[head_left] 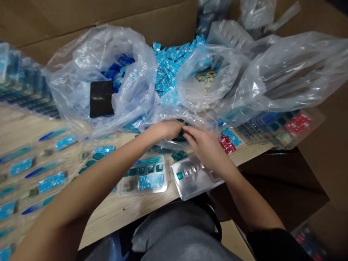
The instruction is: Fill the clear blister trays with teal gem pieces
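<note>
My left hand (164,129) and my right hand (203,145) meet at a small heap of teal square pieces (179,137) lying in a clear plastic bag at the middle of the table. Both hands have their fingers curled down into the heap, and what they pinch is hidden. Just below my right hand lies a clear blister tray (193,175) with one teal piece in its left slot. To its left sits a filled blister tray (148,174) holding a row of teal pieces and a blue packet.
Large clear plastic bags (100,72) of blue packets crowd the back of the wooden table (114,214). A black block (101,98) lies in the left bag. Filled trays (40,170) cover the left side. Red packets (227,145) and stacked trays (274,127) lie at the right. Cardboard walls surround it.
</note>
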`<state>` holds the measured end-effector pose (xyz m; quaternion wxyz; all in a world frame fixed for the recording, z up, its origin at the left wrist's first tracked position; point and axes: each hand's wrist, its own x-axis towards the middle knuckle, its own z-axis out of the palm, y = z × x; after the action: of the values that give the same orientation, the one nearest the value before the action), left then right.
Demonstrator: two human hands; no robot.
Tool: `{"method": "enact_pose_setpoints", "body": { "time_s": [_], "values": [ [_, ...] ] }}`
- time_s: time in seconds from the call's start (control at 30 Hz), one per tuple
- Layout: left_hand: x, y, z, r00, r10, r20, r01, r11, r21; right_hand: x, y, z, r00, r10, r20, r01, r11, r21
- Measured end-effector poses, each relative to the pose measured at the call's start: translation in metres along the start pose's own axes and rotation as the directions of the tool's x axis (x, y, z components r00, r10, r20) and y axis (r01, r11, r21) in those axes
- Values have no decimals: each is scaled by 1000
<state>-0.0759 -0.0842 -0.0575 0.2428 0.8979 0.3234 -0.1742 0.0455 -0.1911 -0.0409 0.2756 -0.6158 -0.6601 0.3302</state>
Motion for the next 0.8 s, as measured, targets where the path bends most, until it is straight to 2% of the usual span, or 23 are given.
{"method": "enact_pose_setpoints", "body": {
  "time_s": [0.07, 0.13, 0.2, 0.27, 0.33, 0.4, 0.5, 0.6, 0.7, 0.8],
  "values": [
    [-11, 2, -11, 1000, -20, -10, 20, 1000, -2, -9, 4, -4, 999, 27, -19, -20, 953, 302],
    [-25, 4, -22, 998, -25, -58, 24, 1000, -17, -18, 5, -7, 987, 153, 48, -151, 791, 592],
    [-38, 8, -29, 990, 15, -141, -26, 997, -75, -21, 3, -7, 942, 271, 197, -315, 522, 792],
    [-48, 12, -32, 974, 82, -211, -120, 978, -172, -19, -2, -3, 888, 293, 354, -420, 206, 884],
    [-54, 18, -29, 958, 134, -253, -199, 947, -251, -11, -9, 5, 873, 250, 420, -417, -64, 906],
    [-60, 23, -22, 945, 162, -285, -244, 927, -284, -2, -16, 13, 888, 244, 390, -342, -217, 914],
    [-71, 27, -13, 911, 165, -377, -285, 913, -290, 8, -22, 23, 890, 313, 331, -236, -304, 923],
    [-80, 26, -9, 892, 107, -440, -279, 895, -347, 8, -24, 26, 890, 334, 309, -202, -318, 926],
    [-85, 23, -6, 877, 31, -479, -261, 868, -422, 0, -24, 25, 905, 310, 293, -219, -250, 943],
    [-88, 23, 2, 832, -42, -553, -294, 812, -504, -16, -22, 23, 929, 270, 255, -237, -99, 966]
  ]
}}
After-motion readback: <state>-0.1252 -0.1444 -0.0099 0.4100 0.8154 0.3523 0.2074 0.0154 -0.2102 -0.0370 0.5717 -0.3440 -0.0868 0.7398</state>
